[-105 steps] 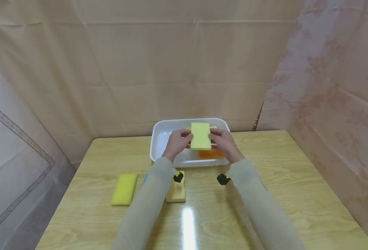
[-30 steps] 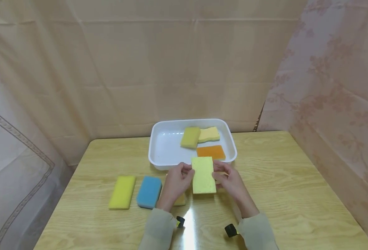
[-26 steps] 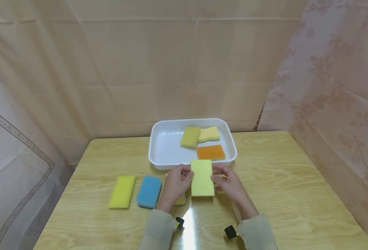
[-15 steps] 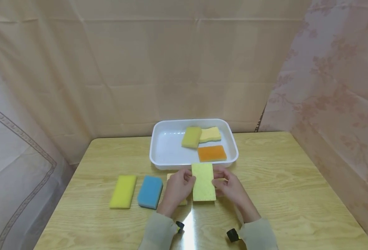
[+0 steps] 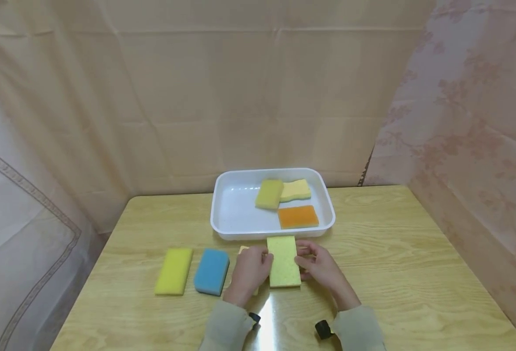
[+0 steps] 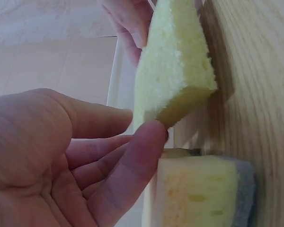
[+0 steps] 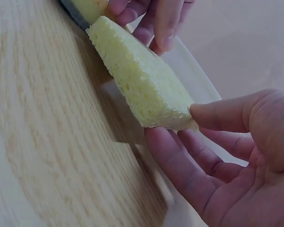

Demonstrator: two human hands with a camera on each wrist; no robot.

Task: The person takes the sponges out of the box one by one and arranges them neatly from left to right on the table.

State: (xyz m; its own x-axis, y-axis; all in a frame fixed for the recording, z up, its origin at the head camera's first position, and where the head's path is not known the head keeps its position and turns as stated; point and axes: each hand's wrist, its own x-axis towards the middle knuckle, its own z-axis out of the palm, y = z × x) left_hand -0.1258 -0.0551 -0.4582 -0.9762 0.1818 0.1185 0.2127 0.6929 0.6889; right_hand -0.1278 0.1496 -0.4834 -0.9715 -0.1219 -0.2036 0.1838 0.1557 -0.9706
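Note:
My right hand (image 5: 323, 267) pinches the right edge of a pale yellow sponge (image 5: 284, 262) between thumb and fingers, close over the table in front of the tray. At the sponge's left edge is my left hand (image 5: 250, 270). In the left wrist view its thumb and fingers are parted and loosely bent, with the tips right at the corner of the pale sponge (image 6: 173, 61). Beneath that hand, partly hidden, lies a layered cream sponge (image 6: 199, 194) with a grey side. The right wrist view shows the right thumb on one face of the pale sponge (image 7: 137, 80), fingers under the other.
A white tray (image 5: 236, 230) stands at the back of the wooden table. It holds an olive-yellow sponge (image 5: 269, 194), a wavy cream sponge (image 5: 296, 190) and an orange sponge (image 5: 298, 216). To the left lie a blue sponge (image 5: 211, 270) and a yellow sponge (image 5: 174, 271).
Both hands have brought the pale yellow sponge from above the tray toward the body and lower, near the table. The left thumb has come off its face to its edge.

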